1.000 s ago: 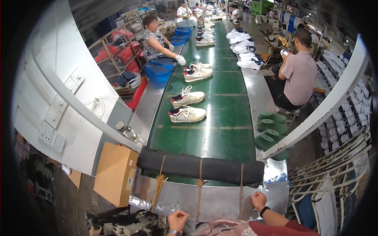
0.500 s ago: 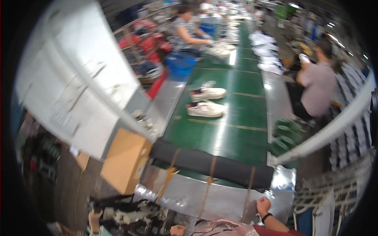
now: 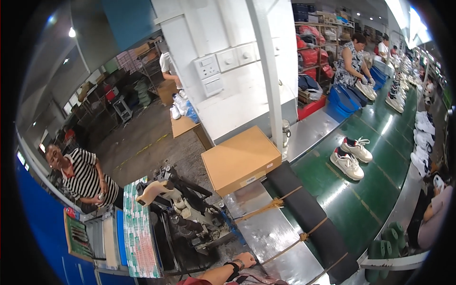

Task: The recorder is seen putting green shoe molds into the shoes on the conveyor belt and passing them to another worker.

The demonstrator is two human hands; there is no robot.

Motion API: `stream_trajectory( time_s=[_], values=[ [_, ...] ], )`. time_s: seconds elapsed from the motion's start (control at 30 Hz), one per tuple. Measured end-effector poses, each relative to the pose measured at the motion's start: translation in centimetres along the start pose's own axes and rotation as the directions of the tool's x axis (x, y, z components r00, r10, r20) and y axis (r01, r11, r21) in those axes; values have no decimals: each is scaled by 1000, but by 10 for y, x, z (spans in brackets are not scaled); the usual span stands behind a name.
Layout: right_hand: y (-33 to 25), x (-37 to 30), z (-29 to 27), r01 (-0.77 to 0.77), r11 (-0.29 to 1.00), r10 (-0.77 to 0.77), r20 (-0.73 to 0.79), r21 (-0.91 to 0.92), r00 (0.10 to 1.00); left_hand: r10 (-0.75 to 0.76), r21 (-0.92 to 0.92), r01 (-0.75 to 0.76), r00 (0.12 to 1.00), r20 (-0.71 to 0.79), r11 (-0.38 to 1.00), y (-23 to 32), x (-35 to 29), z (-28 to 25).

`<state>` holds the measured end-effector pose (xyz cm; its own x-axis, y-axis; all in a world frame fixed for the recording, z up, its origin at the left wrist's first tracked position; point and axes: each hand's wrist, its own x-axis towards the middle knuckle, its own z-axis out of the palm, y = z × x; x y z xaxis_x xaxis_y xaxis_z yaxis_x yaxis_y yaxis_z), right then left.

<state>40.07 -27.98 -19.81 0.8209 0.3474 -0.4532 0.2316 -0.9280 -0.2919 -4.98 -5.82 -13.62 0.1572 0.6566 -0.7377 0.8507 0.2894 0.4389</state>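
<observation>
My left hand [image 3: 245, 260] shows at the lower edge, its forearm reaching in from the lower left with a black band at the wrist. The fingers are curled in a loose fist, and no object shows in them. It is nearest the bare metal end [image 3: 266, 233] of the conveyor; whether it touches the metal I cannot tell. My right hand is out of the picture. Farther off, a pair of cream lace-up sneakers [image 3: 349, 164] stands on the green belt [image 3: 327, 199], apart from my hand. A dark padded roll [image 3: 308, 216], tied with cord, lies across the belt's near end.
A closed brown carton [image 3: 241, 159] sits at the conveyor's left corner by a white post [image 3: 267, 71]. Left of it stands a dark machine [image 3: 190, 218] with a tan top. A person in stripes [image 3: 90, 175] is at left; another [image 3: 351, 64] handles shoes along the belt.
The view has swung left, bringing the machine, the carton and the striped-shirt person into fuller view. My right hand has left the picture; the sneakers now appear farther right.
</observation>
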Motion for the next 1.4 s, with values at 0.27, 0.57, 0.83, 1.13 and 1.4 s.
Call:
stream_trajectory(
  time_s=[0.27,0.57,0.83,1.13,1.4],
  values=[
    [-10,7,7,30,999,-30,-2,-31,1000,-49,19,49,999,17,999,-42,3,11],
    [6,8,20,50,999,-50,-28,10,998,-69,62,64,994,79,996,-65,1,38],
    [-14,-23,11,88,980,-22,-341,180,940,196,70,-191,978,-72,979,-43,-10,38],
    [5,1,33,159,982,-104,-411,103,906,-31,178,27,999,19,984,-39,-10,34],
    [38,32,50,574,810,-541,-523,-116,658,2,132,-17,994,110,991,-30,3,46]
  ],
)
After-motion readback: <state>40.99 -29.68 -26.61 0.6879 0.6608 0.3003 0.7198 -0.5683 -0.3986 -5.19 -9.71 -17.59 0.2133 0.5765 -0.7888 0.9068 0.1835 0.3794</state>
